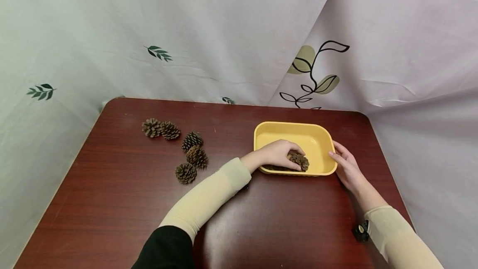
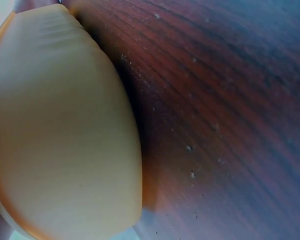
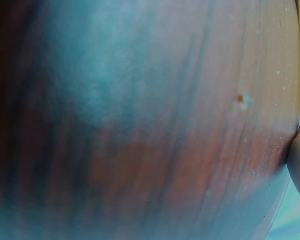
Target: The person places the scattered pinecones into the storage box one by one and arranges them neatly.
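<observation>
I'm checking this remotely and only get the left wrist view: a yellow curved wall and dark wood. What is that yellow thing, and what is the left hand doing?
Observer: It's a yellow plastic tub on a dark wooden table; the left hand reaches inside it and holds a pine cone.
Operator: Is the other hand busy?
Observer: The right hand rests against the tub's right outer wall, fingers fairly straight, holding nothing.
Operator: Any more cones around?
Observer: Five loose pine cones lie on the table, left of the tub.
</observation>
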{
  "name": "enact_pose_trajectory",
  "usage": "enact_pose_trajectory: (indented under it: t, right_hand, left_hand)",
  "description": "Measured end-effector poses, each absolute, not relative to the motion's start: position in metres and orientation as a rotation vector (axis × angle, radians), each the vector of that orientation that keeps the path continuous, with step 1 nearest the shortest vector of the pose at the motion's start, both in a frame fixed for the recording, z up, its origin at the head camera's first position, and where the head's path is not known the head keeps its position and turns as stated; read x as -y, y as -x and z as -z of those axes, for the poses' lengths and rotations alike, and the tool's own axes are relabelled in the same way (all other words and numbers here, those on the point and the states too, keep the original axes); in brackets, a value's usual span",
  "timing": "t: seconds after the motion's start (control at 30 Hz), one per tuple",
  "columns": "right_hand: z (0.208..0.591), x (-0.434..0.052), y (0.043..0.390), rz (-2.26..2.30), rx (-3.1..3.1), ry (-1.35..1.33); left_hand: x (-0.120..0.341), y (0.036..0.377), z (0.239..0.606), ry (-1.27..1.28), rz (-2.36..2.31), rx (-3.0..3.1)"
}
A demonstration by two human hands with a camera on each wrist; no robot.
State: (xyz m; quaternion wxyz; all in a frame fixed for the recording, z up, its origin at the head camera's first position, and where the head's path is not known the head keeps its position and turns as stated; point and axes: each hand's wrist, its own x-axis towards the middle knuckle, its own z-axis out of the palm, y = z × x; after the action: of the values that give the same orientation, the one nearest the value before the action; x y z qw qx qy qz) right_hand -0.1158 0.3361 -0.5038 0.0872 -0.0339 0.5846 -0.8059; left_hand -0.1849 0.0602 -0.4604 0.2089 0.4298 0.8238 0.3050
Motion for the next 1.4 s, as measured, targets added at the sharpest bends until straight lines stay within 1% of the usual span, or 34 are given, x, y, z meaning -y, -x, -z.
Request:
enact_pose_trajectory:
  t: [0.43,0.73,1.0,1.4]
  right_hand:
    - [0.504,-0.336,0.116,2.408,-1.738,0.097]
    - [0.505,-0.337,0.115,2.404,-1.747,0.098]
    - [0.504,-0.336,0.116,2.396,-1.753,0.092]
    - [0.504,-0.337,0.117,2.399,-1.754,0.102]
  left_hand:
    - [-0.061,0.186,0.46,-1.211,-0.852,-2.291]
    - [-0.052,0.187,0.456,-1.192,-0.917,-2.275]
    - [-0.034,0.188,0.442,-1.182,-0.966,-2.322]
    - [0.013,0.173,0.41,-1.184,-0.991,-2.419]
